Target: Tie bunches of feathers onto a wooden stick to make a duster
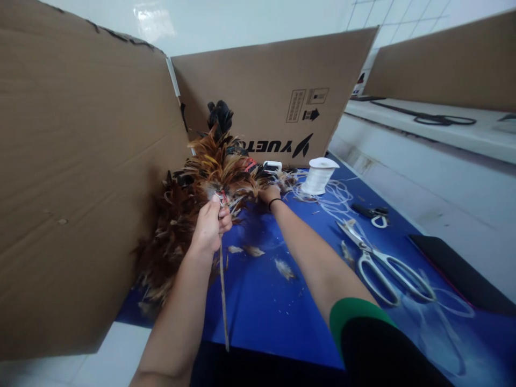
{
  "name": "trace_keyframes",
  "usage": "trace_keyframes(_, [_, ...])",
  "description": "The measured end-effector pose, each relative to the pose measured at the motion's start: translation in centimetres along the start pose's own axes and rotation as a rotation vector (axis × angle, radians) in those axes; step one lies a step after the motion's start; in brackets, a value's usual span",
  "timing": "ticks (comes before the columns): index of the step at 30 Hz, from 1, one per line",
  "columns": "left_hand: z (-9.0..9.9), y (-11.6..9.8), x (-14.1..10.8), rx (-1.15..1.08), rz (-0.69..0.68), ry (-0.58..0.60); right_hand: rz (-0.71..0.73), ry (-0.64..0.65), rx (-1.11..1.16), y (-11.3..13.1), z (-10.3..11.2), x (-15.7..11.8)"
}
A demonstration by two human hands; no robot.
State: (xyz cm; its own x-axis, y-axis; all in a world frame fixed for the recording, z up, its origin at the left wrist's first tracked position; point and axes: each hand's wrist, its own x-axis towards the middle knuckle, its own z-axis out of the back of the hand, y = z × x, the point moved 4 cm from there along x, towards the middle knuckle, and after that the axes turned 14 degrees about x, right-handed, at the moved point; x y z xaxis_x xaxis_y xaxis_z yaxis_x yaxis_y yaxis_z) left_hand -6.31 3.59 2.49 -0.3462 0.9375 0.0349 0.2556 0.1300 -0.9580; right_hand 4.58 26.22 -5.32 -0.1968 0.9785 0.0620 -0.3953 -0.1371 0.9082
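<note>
Two bare forearms reach forward over a blue bench (258,306). The left hand (213,217) is closed around a thin stick (223,293) at the base of a feather bundle (220,161), its thumb on top beside a bit of red. The bundle stands above that hand, brown and golden with a black tuft at its top; the stick slants down from the fist to the near edge of the bench. The right hand (271,194), with a dark band at the wrist, is low over the bench to the right of the bundle, near small loose feathers; its fingers are mostly hidden, so whether they are apart or together cannot be told. The two hands are apart from each other.

A dark brown feather pile (169,236) lies left of the left hand, against a tall cardboard panel (76,177). A second cardboard panel (258,86), with upside-down print, stands behind the bundle. Right of the right hand is a white spool (318,176), with loops of pale cord (336,196) around it. Nearer lie black-handled snips (368,211), large metal scissors (381,258) with their blades slightly parted, and a flat black case (459,271). Black scissors (441,119) rest on a white ledge (427,131) at right.
</note>
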Motion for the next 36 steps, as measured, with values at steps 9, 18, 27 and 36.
trace_keyframes(9, [-0.8,1.2,0.1,-0.024,0.045,0.015,-0.087,0.016,0.687,3.3,5.2,-2.9])
trace_keyframes(18, [-1.3,2.8,0.6,0.052,0.066,0.049,-0.047,0.067,0.961,5.5,8.7,-5.3])
trace_keyframes(27, [-1.6,3.8,0.8,0.043,0.077,0.092,0.223,0.113,1.114,8.4,11.4,-10.0])
trace_keyframes(36, [-2.4,4.5,0.4,0.101,0.081,0.119,0.218,0.473,1.109,10.3,6.9,-14.7])
